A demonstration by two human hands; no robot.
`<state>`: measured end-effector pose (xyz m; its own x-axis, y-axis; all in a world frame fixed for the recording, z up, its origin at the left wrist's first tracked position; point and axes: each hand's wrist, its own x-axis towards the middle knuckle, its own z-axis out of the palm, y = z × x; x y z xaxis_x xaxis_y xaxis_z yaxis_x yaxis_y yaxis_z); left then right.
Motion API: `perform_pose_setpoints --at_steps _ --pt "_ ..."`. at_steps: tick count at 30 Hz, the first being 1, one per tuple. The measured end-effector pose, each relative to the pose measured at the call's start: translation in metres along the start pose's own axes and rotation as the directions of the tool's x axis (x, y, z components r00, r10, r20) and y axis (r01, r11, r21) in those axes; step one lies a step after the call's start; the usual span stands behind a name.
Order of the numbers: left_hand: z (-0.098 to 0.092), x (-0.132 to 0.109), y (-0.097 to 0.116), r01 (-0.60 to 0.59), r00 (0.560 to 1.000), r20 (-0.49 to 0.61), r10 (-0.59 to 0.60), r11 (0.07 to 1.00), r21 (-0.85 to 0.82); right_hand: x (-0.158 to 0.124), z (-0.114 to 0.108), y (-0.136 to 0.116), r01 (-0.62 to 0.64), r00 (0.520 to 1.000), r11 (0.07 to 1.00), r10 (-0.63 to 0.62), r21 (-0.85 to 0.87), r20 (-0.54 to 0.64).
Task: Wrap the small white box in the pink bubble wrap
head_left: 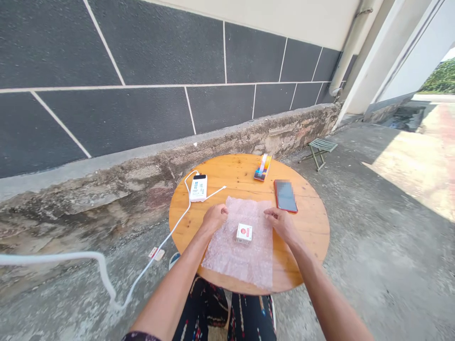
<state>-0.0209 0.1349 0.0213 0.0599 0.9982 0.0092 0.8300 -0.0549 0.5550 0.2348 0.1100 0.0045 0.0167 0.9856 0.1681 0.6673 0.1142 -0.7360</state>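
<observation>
A sheet of pinkish bubble wrap (237, 265) lies spread out on the round wooden table. On the middle of it rests a small white box (244, 233) with a red mark on its top. My left hand (215, 217) is closed at the sheet's left edge, its fingers curled inward. Opposite it, my right hand (279, 221) pinches the sheet's right edge near the far corner. Neither hand touches the box. The fingertips are small in the picture and partly hidden by the hands.
A white power strip (198, 188) with cables sits at the table's left. At the back stands a tape dispenser (263, 167), and a red-edged phone (286, 195) lies right of the sheet. A folding stool (320, 148) stands on the concrete beyond the wooden table (313, 227).
</observation>
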Motion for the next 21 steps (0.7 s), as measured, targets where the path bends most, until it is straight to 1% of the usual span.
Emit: perform_pose_setpoints --at_steps 3,6,9,11,14,15,16,18,19,20,21 --pt "0.004 0.004 0.002 -0.029 0.998 -0.049 0.029 1.0 0.001 0.006 0.004 0.003 -0.022 0.998 0.999 0.02 -0.028 -0.067" --pt "0.008 0.012 0.005 -0.056 0.993 -0.104 0.057 0.998 0.009 0.013 0.005 0.004 -0.027 0.992 0.997 0.018 -0.078 -0.121" --pt "0.012 0.017 0.008 -0.067 0.987 -0.142 0.07 0.997 0.028 0.019 0.004 0.003 -0.007 0.99 0.99 -0.013 -0.142 -0.139" --pt "0.013 0.012 0.008 -0.08 0.983 -0.164 0.086 0.996 0.041 0.02 0.004 0.003 0.014 0.99 0.984 -0.039 -0.18 -0.133" --pt "0.013 -0.014 0.008 -0.126 0.963 -0.229 0.139 0.99 0.071 0.012 0.001 0.004 0.072 0.985 0.967 -0.108 -0.245 -0.137" --pt "0.013 -0.026 0.008 -0.166 0.942 -0.279 0.187 0.981 0.1 0.007 0.0 0.003 0.092 0.977 0.957 -0.14 -0.274 -0.161" --pt "0.013 -0.039 0.008 -0.21 0.924 -0.301 0.235 0.971 0.113 0.002 -0.003 0.001 0.115 0.965 0.947 -0.178 -0.299 -0.191" --pt "0.015 -0.063 0.007 -0.284 0.909 -0.292 0.296 0.955 0.085 -0.011 -0.007 -0.01 0.167 0.936 0.931 -0.253 -0.323 -0.243" --pt "0.017 -0.074 0.008 -0.301 0.907 -0.291 0.304 0.952 0.056 -0.018 -0.008 -0.018 0.207 0.927 0.927 -0.288 -0.313 -0.241" --pt "0.019 -0.082 0.009 -0.314 0.908 -0.281 0.309 0.949 0.029 -0.024 -0.009 -0.027 0.254 0.921 0.922 -0.323 -0.292 -0.219" --pt "0.021 -0.089 0.01 -0.319 0.912 -0.269 0.309 0.948 0.008 -0.029 -0.008 -0.037 0.312 0.917 0.911 -0.363 -0.269 -0.167"
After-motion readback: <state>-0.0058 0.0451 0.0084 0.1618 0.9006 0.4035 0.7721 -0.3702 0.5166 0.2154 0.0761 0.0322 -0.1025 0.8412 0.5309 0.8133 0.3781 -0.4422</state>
